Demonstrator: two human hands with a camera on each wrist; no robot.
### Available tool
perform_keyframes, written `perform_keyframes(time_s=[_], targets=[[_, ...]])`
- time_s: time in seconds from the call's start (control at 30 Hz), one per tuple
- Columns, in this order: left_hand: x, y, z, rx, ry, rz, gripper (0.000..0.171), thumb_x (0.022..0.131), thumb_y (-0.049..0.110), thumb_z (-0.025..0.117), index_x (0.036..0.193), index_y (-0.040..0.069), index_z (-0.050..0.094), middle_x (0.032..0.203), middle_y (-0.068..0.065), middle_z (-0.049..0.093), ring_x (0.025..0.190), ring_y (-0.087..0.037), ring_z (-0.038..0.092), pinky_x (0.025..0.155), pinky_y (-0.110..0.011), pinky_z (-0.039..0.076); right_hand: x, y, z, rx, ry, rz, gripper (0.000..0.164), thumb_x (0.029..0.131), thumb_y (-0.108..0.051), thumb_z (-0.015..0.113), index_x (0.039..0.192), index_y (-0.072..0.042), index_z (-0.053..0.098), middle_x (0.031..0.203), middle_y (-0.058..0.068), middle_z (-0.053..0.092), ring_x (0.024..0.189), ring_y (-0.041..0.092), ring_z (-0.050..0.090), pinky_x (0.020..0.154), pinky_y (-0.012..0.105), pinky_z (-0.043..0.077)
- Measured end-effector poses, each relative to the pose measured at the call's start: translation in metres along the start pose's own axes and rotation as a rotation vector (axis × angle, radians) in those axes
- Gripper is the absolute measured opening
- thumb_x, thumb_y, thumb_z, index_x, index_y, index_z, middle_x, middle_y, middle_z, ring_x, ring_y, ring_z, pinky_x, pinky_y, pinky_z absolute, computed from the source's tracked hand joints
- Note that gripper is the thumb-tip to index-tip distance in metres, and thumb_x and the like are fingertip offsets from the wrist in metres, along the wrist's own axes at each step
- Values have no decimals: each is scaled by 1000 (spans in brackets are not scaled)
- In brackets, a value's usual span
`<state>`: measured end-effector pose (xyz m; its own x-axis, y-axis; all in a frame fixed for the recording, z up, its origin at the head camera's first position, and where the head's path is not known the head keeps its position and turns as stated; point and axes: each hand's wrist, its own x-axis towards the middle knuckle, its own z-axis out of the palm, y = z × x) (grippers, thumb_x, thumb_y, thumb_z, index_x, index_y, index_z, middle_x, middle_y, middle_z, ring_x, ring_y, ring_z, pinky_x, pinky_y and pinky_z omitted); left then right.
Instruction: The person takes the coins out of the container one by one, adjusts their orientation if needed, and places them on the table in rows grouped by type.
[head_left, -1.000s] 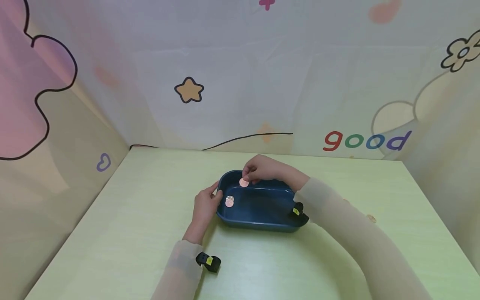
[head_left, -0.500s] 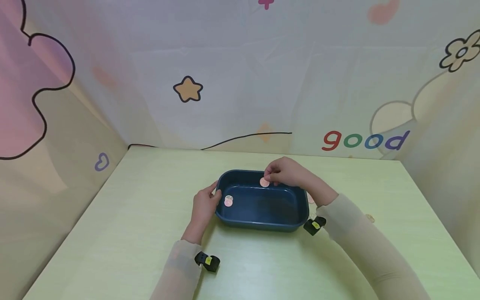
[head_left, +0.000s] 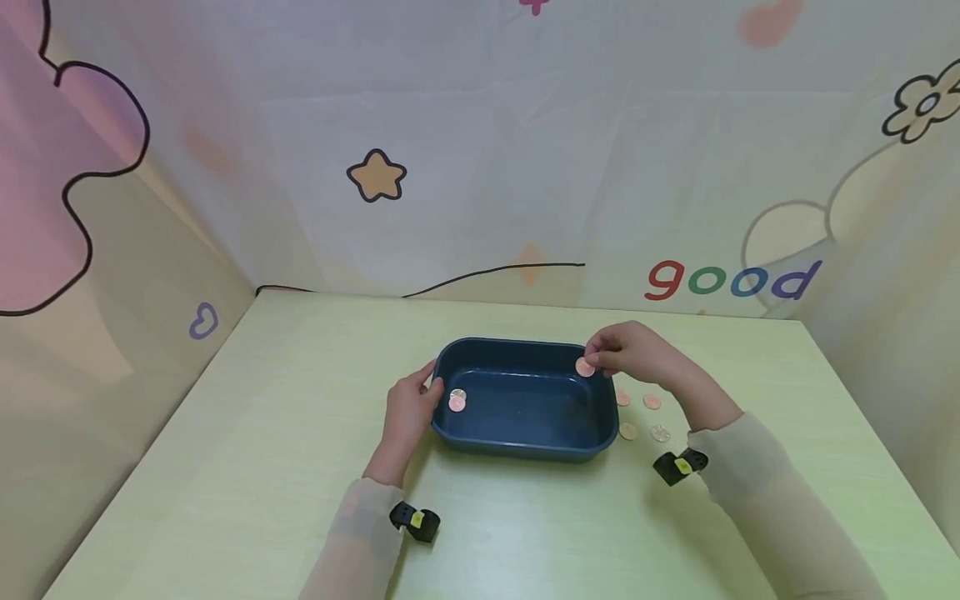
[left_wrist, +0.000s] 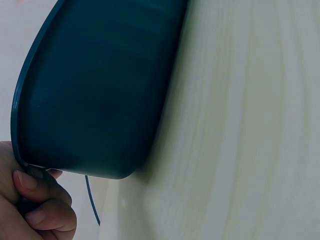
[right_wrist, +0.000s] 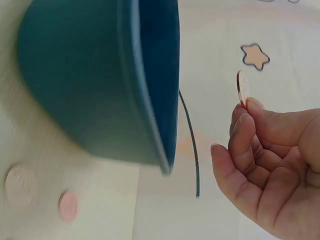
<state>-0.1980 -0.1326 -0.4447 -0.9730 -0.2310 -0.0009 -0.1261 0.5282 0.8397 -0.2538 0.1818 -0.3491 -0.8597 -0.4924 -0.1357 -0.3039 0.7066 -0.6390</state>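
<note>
A dark blue plastic tray (head_left: 532, 410) stands on the table, and my left hand (head_left: 407, 421) grips its left rim, thumb over the edge. In the left wrist view, that hand's fingers (left_wrist: 47, 200) curl at the tray's end. At the back right corner of the tray, my right hand (head_left: 641, 354) pinches a copper-coloured coin (head_left: 585, 367) by its edge. The right wrist view shows this coin (right_wrist: 242, 89) upright between thumb and fingertips. Two overlapping coins (head_left: 457, 402), one silvery and one copper-coloured, lie inside the tray near its left end.
Just right of the tray, several coins lie on the pale green table (head_left: 300, 467): copper-coloured coins (head_left: 652, 402), a gold-coloured coin (head_left: 628, 431) and a silvery coin (head_left: 660, 433). A printed cloth (head_left: 480, 167) hangs behind the table and along its sides.
My right hand has moved right with the coin, from the tray's back left to its back right corner. Coins right of the tray have come into view. My left hand has stayed put.
</note>
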Motion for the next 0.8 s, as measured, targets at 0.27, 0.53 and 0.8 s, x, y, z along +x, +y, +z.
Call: perform_keyframes(time_s=[0.27,0.53,0.8], targets=[[-1,-1,0,0,3,15,43,99,14,58,141,3,61,57,3,38,53,-12,37,51,-22,30,-22,28,-13,2,38,40,18,101,-9,58,103,4,69,97,15,70,82,18,65,80,35,57],[-2,-1,0,7,2,9,43,100,14,58,141,3,61,58,3,39,54,-12,38,52,-22,31,-40,60,-20,10,101,88,17,101,-5,56,104,8,67,100,19,70,85,20,63,74,24,54],[-2,0,-1,20,20,21,42,98,14,58,139,3,63,58,3,39,54,-12,37,52,-23,30,-53,93,-25,-22,138,179,20,101,-8,58,106,10,66,96,19,69,84,21,62,72,23,53]])
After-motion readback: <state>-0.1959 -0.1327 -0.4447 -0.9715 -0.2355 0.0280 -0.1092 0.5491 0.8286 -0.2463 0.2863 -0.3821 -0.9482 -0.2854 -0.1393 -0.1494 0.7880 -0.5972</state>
